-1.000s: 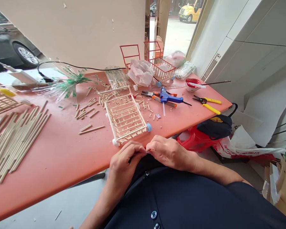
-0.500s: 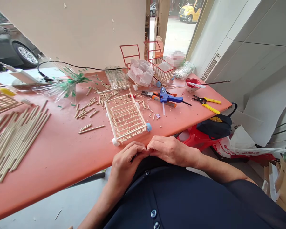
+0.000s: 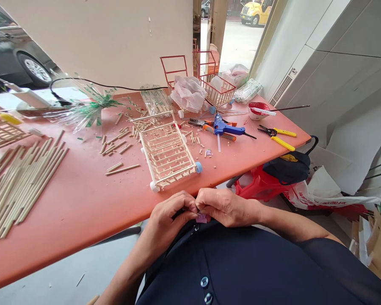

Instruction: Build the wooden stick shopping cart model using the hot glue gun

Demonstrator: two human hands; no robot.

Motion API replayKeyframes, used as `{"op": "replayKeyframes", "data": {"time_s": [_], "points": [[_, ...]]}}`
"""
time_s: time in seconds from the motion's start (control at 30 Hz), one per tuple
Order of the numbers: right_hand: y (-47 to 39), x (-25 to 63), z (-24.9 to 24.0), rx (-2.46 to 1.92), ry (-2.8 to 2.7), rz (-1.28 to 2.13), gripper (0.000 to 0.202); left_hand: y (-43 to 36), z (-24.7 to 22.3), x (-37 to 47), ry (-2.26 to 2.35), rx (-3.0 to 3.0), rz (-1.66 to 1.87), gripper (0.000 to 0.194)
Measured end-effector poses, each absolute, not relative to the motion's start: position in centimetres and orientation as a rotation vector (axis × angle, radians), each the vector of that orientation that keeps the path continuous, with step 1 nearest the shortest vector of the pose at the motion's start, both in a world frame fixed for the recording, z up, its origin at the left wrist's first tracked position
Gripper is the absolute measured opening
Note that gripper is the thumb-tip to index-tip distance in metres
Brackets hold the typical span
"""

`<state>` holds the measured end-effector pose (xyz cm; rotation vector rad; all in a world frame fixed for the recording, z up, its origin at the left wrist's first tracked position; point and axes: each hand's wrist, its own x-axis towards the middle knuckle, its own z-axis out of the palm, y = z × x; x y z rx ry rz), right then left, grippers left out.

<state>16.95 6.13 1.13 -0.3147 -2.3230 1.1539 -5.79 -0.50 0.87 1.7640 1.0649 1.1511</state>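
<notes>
My left hand (image 3: 173, 216) and my right hand (image 3: 227, 206) meet fingertip to fingertip in front of my dark shirt, just off the table's near edge. Both pinch a small purple piece (image 3: 202, 217) that shows below the fingertips; its shape is partly hidden. Just beyond my hands, a small cart of thin wooden sticks (image 3: 169, 156) lies on the orange table (image 3: 82, 203), with a blue cap wheel (image 3: 198, 167) at its near right corner and a white one (image 3: 154, 186) at the near left.
Long wooden sticks (image 3: 28, 186) lie at the left. Behind are short stick pieces, a blue glue gun (image 3: 228, 128), yellow-handled pliers (image 3: 277, 136), a red-stained bowl (image 3: 258, 111) and red-framed carts (image 3: 217, 89). A red stool (image 3: 254, 186) stands below the table's right side.
Both hands have come slightly down toward my shirt, and the purple piece now shows between the fingertips. The view has shifted a little.
</notes>
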Motion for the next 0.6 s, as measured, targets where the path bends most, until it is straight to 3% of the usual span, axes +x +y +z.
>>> {"op": "replayKeyframes", "data": {"time_s": [0.2, 0.3, 0.5, 0.6], "points": [[5.5, 17.1, 0.6, -0.418, -2.189, 1.332, 0.020, -0.9, 0.2, -5.8, 1.018, 1.678, 1.163, 0.015], [5.8, 17.1, 0.8, -0.420, -2.219, 1.163, 0.017, -0.6, 0.2, -5.6, 1.056, 1.673, 1.215, 0.015], [6.7, 17.1, 2.0, -0.309, -2.461, 0.483, 0.011, -0.2, 0.4, -5.3, 1.126, 1.747, 1.253, 0.014], [6.8, 17.1, 1.9, -0.327, -2.472, 0.583, 0.014, -0.3, 0.4, -5.3, 1.103, 1.764, 1.223, 0.015]]}}
